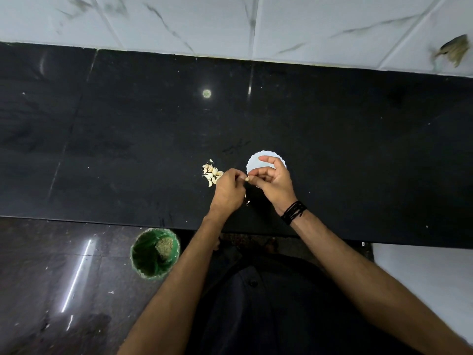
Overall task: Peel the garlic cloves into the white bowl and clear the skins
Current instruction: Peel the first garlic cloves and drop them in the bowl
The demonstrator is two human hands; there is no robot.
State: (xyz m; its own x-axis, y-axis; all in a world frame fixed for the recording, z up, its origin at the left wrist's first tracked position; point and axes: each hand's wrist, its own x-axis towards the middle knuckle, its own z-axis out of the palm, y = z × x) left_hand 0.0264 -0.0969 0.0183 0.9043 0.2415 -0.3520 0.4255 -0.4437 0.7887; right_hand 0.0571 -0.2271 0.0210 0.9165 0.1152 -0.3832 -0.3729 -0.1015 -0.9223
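My two hands meet over the black counter, just in front of my body. My left hand and my right hand both pinch one small garlic clove between them — the fingers of the left closed on its near end, the right's thumb and forefinger closed on the other. The clove sits in the air between the hands, right at the near left edge of the white bowl.

The bowl, with its scalloped rim, stands on the counter partly behind my right hand; what lies inside I cannot tell. Just left of my left hand lies a small heap of cloves, touching one another on the counter. A pale scrap of skin lies on the counter between my wrists. A black thread band wraps my right wrist.

Down on the floor, left of my left forearm, stands a green bin — something pale lies inside it.
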